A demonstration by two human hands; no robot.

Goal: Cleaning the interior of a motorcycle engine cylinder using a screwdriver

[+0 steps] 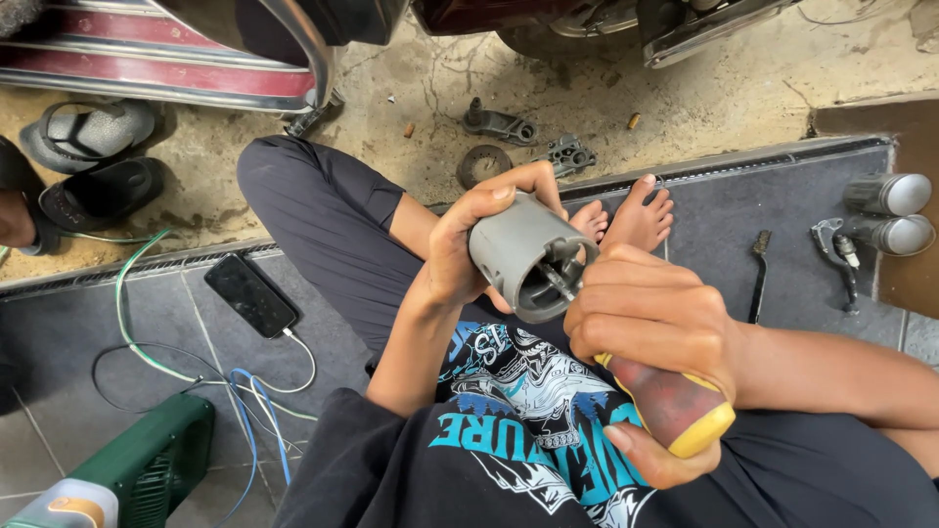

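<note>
My left hand [468, 240] grips a grey cylindrical metal housing [518, 249], its open end turned toward me. My right hand [650, 323] is wrapped around a screwdriver with a dark red and yellow handle [680, 406]. The screwdriver's metal shaft [559, 282] reaches into the housing's open mouth. Both hands are held above my lap, over my dark trousers and printed black shirt. My bare feet [636, 217] rest on the grey tiles just beyond the housing.
A black phone [250, 294] on a white cable lies on the tiles at left, near green and blue cables and a green device [147, 467]. Metal parts [499, 125] lie on the concrete. Two chrome cylinders [888, 213] and a lever sit right. Sandals [93, 161] are at far left.
</note>
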